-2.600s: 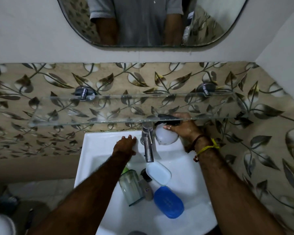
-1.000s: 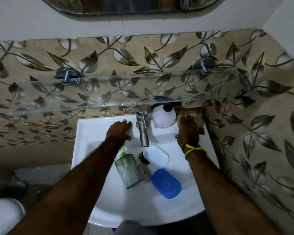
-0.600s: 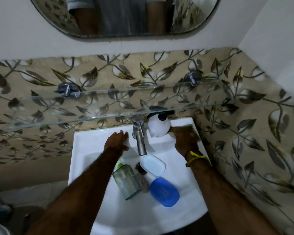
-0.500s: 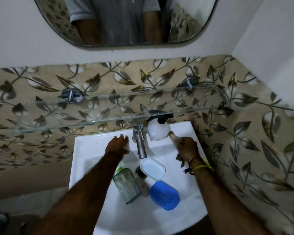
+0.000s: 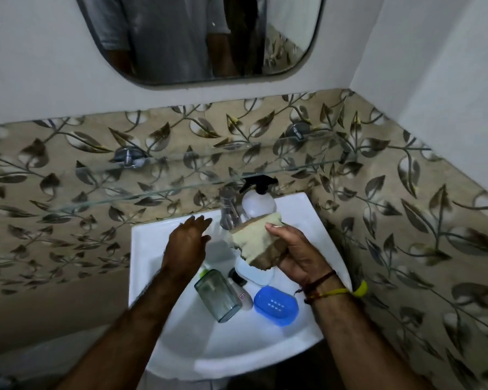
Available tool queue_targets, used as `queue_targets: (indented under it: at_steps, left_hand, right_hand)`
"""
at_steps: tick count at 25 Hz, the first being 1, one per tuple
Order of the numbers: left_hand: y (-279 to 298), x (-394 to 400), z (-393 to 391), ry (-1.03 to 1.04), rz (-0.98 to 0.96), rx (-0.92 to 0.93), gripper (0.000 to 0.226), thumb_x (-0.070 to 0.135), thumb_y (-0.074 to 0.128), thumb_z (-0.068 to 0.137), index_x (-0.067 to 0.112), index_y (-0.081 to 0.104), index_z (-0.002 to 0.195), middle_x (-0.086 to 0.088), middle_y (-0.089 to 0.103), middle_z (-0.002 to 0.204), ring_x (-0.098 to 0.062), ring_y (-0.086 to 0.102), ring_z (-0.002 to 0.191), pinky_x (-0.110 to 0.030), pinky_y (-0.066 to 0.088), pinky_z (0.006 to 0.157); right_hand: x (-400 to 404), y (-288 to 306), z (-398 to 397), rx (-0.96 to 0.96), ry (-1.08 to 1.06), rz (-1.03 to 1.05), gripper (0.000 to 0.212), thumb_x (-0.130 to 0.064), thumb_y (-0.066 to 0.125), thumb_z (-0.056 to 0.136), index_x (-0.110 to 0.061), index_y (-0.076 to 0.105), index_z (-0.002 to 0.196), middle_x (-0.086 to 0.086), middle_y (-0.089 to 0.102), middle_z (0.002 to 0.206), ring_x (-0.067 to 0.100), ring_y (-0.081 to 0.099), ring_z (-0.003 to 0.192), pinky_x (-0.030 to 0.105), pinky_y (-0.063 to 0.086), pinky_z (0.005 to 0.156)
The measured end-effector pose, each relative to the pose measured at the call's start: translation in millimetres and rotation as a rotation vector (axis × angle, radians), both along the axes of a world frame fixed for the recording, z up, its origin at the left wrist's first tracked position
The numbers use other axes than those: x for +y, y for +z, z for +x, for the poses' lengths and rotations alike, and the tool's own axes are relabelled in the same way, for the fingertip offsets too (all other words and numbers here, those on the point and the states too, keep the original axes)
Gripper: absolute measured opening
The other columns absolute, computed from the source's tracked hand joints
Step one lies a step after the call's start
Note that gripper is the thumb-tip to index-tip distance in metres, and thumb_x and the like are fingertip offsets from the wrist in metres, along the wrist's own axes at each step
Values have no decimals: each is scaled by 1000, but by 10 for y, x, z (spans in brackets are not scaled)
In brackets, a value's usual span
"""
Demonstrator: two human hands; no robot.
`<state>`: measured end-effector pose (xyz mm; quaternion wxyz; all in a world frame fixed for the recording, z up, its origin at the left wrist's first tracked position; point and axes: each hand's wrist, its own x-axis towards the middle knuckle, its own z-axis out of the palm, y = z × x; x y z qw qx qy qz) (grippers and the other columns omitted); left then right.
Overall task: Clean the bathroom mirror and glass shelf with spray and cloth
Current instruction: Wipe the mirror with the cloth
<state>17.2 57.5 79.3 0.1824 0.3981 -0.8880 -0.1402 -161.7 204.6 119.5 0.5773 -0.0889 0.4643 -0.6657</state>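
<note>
My right hand [image 5: 296, 254] holds a folded tan cloth [image 5: 254, 243] over the white sink [image 5: 181, 342], palm turned up. A white spray bottle [image 5: 258, 202] with a black trigger stands at the sink's back edge, just behind the cloth and under the glass shelf [image 5: 209, 170]. My left hand [image 5: 188, 243] hovers open over the back left of the basin, near the chrome tap [image 5: 228, 209]. The rounded mirror [image 5: 197, 38] hangs on the wall above and reflects a person's torso and arms.
Lying in the basin are a clear tumbler [image 5: 217, 294], a small white bottle [image 5: 241, 289], a white soap dish lid [image 5: 254, 273] and a blue soap dish [image 5: 275, 305]. Leaf-patterned tiles run behind the shelf. A white side wall closes in on the right.
My right hand let go of the spray bottle, left it standing by the tap, then came up holding the tan cloth. My left hand stayed near the tap. The camera tilted up.
</note>
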Motion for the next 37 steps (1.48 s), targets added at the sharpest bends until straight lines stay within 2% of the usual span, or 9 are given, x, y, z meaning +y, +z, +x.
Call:
queue_targets:
  at_steps: [6, 9, 14, 24, 29, 31, 33, 35, 37]
  left_hand:
    - [711, -15, 414, 88, -311, 237, 38, 6, 77, 80, 15, 73, 117, -7, 75, 112, -27, 74, 95, -35, 59, 74]
    - [1117, -59, 513, 112, -431, 263, 36, 11, 76, 83, 20, 72, 118, -5, 77, 101, -27, 73, 80, -31, 57, 62]
    - [1723, -230, 580, 102, -537, 369, 37, 14, 70, 89, 20, 67, 126, -2, 72, 119, -22, 70, 103, -33, 58, 82]
    - [3426, -1195, 538, 127, -843, 470, 49, 21, 63, 95, 16, 52, 142, -4, 48, 150, -22, 42, 142, -43, 42, 110]
    - [4406, -1672, 467, 130, -1042, 539, 51, 32, 51, 97, 13, 48, 144, -8, 46, 151, -24, 41, 143, -41, 41, 112]
    - [4766, -1915, 433, 101, -1157, 484, 51, 30, 49, 99, 9, 45, 146, -10, 44, 153, -23, 35, 146, -41, 38, 116]
    - [4962, -2113, 374, 66, -1224, 468, 52, 28, 48, 100, 6, 43, 146, -11, 42, 154, -24, 30, 148, -42, 31, 120]
    - [4980, -2243, 316, 46, -1286, 493, 54, 29, 48, 100, 5, 42, 147, -11, 40, 155, -23, 27, 150, -42, 23, 124]
    - [4958, -2311, 320, 23, -1327, 496, 55, 30, 47, 100, 5, 41, 148, -10, 37, 157, -22, 24, 151, -41, 19, 125]
  right_hand:
    - [-212, 500, 320, -201, 101, -148, 67, -23, 95, 45, -2, 76, 106, 19, 69, 120, 31, 70, 102, 44, 57, 89]
    - [-407, 782, 457, -168, 87, -208, 55, -18, 80, 70, -3, 65, 121, 19, 69, 121, 31, 70, 104, 48, 61, 80]
    - [-715, 1219, 672, -57, 73, -297, 59, -9, 64, 80, -1, 51, 137, 23, 61, 132, 40, 61, 120, 62, 48, 97]
    - [-1435, 2997, 644, 46, -52, -453, 33, 0, 55, 85, -1, 66, 117, 23, 71, 112, 42, 67, 104, 58, 52, 93]
    - [-1637, 4224, 425, 69, -87, -668, 36, -34, 52, 94, -10, 70, 114, 17, 71, 117, 37, 66, 108, 57, 47, 100]
    - [-1714, 4645, 439, 246, -238, -861, 17, -20, 54, 96, -9, 67, 94, 13, 73, 95, 30, 70, 90, 52, 55, 88]
    - [-1861, 4951, 472, 706, -651, -995, 21, 1, 51, 90, -11, 68, 94, 1, 70, 78, 13, 68, 71, 38, 56, 71]
    - [-2144, 5170, 503, 1357, -1020, -980, 48, 0, 46, 85, -14, 64, 127, 4, 72, 113, 13, 67, 103, 36, 52, 89]
    - [-2518, 5350, 543, 1819, -1030, -855, 69, -5, 43, 78, -17, 46, 146, 10, 46, 151, 28, 42, 140, 45, 33, 117]
